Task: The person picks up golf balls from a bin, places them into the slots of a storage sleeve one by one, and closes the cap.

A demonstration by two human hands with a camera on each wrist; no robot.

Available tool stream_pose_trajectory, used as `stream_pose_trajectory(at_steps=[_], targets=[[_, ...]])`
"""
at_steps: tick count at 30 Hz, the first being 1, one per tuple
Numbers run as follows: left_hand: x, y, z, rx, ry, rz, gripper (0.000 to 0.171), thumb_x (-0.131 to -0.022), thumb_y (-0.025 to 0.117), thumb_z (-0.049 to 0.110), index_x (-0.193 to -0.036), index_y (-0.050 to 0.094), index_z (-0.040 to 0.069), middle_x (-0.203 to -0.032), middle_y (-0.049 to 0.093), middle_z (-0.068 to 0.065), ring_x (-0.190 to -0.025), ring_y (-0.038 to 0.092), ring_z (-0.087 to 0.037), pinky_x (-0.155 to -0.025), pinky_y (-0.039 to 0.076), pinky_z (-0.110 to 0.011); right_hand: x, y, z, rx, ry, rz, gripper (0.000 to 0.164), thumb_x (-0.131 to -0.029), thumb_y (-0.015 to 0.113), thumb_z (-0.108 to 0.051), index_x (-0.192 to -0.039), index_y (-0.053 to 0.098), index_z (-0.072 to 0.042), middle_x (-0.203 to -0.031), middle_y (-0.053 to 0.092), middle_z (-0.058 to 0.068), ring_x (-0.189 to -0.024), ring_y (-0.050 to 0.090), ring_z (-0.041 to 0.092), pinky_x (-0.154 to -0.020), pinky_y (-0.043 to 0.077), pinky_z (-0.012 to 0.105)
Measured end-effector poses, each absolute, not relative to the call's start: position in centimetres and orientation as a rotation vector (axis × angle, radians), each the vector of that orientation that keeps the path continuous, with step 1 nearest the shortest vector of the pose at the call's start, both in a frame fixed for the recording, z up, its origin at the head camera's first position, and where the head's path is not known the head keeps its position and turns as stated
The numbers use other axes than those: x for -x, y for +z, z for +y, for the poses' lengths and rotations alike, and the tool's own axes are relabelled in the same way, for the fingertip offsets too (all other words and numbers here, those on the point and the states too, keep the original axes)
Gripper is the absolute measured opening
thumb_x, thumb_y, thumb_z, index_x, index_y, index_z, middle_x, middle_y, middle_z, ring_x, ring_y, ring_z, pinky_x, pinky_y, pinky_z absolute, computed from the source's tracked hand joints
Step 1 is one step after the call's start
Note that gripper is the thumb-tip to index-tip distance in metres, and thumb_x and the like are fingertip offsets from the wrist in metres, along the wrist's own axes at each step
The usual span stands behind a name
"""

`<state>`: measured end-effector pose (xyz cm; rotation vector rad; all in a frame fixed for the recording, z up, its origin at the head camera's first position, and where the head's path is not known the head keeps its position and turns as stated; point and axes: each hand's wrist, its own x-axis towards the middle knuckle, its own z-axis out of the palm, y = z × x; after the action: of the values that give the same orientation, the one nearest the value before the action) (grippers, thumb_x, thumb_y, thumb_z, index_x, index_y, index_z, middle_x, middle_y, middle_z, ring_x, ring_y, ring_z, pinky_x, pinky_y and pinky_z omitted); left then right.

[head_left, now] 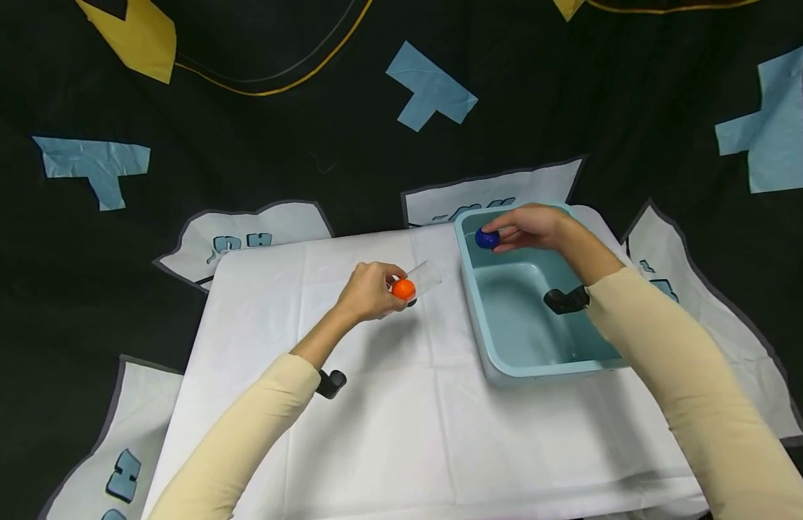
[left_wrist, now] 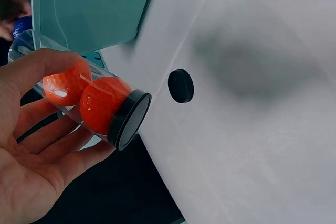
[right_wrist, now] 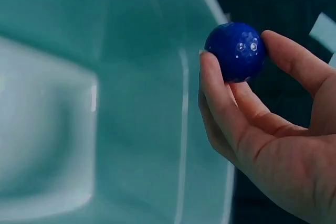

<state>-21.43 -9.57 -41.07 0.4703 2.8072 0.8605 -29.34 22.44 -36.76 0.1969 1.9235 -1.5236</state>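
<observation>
My left hand [head_left: 370,290] grips a clear tube [head_left: 424,277] over the white table, left of the basin. In the left wrist view two orange golf balls [left_wrist: 103,104] lie inside the tube, against its black end cap [left_wrist: 132,119]; the opposite end points toward the basin. Between thumb and fingertips, my right hand [head_left: 534,225] pinches a blue golf ball [right_wrist: 235,52]. That ball is over the far left part of the teal basin [head_left: 474,310], near its rim. A loose black cap [left_wrist: 180,86] lies on the table below the tube.
The white-covered table [head_left: 369,448] carries the basin on its right side. Black cloth [head_left: 278,159] with blue tape pieces hangs behind it. A black wrist mount [head_left: 566,300] on the right arm sits over the basin.
</observation>
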Motion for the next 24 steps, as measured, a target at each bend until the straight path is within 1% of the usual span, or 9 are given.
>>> stream_pose_trajectory(at_steps=[2, 5, 10, 12, 15, 18, 24], targets=[[21.4, -41.2, -9.4, -0.484, 0.849, 2.815, 0.043, -0.074, 0.086, 0.017, -0.115, 0.076, 0.009, -0.102, 0.075, -0.012, -0.092, 0.063, -0.025, -0.076, 0.057, -0.032, 29.0, -35.9, 21.9, -0.153, -1.524, 1.937, 0.045, -0.098, 0.068, -0.019, -0.132, 0.049, 0.004, -0.099, 0.074, 0.008, -0.088, 0.075, 0.018, -0.081, 0.061, 0.029], [21.5, -41.1, -9.2, -0.506, 0.849, 2.826, 0.043, -0.074, 0.087, 0.019, -0.115, 0.076, 0.009, -0.102, 0.075, -0.012, -0.091, 0.064, -0.025, -0.077, 0.057, -0.032, 28.4, -34.9, 20.8, -0.073, -1.503, 1.964, 0.037, -0.098, 0.067, -0.018, -0.125, 0.054, 0.005, -0.096, 0.076, 0.007, -0.091, 0.076, 0.020, -0.080, 0.062, 0.030], [21.5, -40.8, -8.9, -0.499, 0.870, 2.826, 0.043, -0.074, 0.089, 0.020, -0.113, 0.076, 0.010, -0.100, 0.075, -0.011, -0.087, 0.065, -0.024, -0.073, 0.058, -0.031, 27.4, -34.3, 18.6, 0.007, -1.432, 2.003, 0.041, -0.098, 0.067, -0.017, -0.127, 0.056, 0.009, -0.109, 0.073, 0.013, -0.100, 0.073, 0.024, -0.085, 0.061, 0.033], [21.5, -40.7, -8.9, -0.502, 0.869, 2.828, 0.042, -0.074, 0.089, 0.021, -0.113, 0.076, 0.010, -0.099, 0.075, -0.011, -0.087, 0.065, -0.024, -0.074, 0.058, -0.031, 27.2, -34.4, 17.7, 0.026, -1.405, 2.020, 0.042, -0.098, 0.068, -0.018, -0.127, 0.057, 0.010, -0.115, 0.071, 0.016, -0.102, 0.072, 0.025, -0.090, 0.059, 0.036], [21.5, -40.6, -8.8, -0.508, 0.871, 2.835, 0.043, -0.074, 0.089, 0.022, -0.113, 0.076, 0.009, -0.100, 0.076, -0.011, -0.090, 0.065, -0.025, -0.078, 0.057, -0.033, 27.0, -34.7, 16.7, 0.023, -1.376, 2.045, 0.039, -0.097, 0.068, -0.018, -0.125, 0.059, 0.008, -0.121, 0.068, 0.020, -0.101, 0.071, 0.025, -0.096, 0.057, 0.040], [21.5, -40.6, -8.7, -0.508, 0.876, 2.837, 0.045, -0.074, 0.089, 0.022, -0.115, 0.076, 0.009, -0.102, 0.076, -0.011, -0.092, 0.065, -0.025, -0.081, 0.058, -0.036, 26.9, -35.1, 16.0, 0.010, -1.371, 2.047, 0.038, -0.096, 0.069, -0.018, -0.124, 0.060, 0.007, -0.123, 0.067, 0.022, -0.101, 0.070, 0.026, -0.097, 0.056, 0.042], [21.5, -40.4, -8.6, -0.510, 0.871, 2.841, 0.046, -0.073, 0.090, 0.023, -0.115, 0.076, 0.009, -0.102, 0.076, -0.011, -0.092, 0.066, -0.026, -0.082, 0.058, -0.037, 26.5, -35.5, 14.9, 0.011, -1.360, 2.009, 0.038, -0.096, 0.069, -0.017, -0.123, 0.063, 0.008, -0.122, 0.068, 0.020, -0.102, 0.069, 0.026, -0.098, 0.056, 0.042]])
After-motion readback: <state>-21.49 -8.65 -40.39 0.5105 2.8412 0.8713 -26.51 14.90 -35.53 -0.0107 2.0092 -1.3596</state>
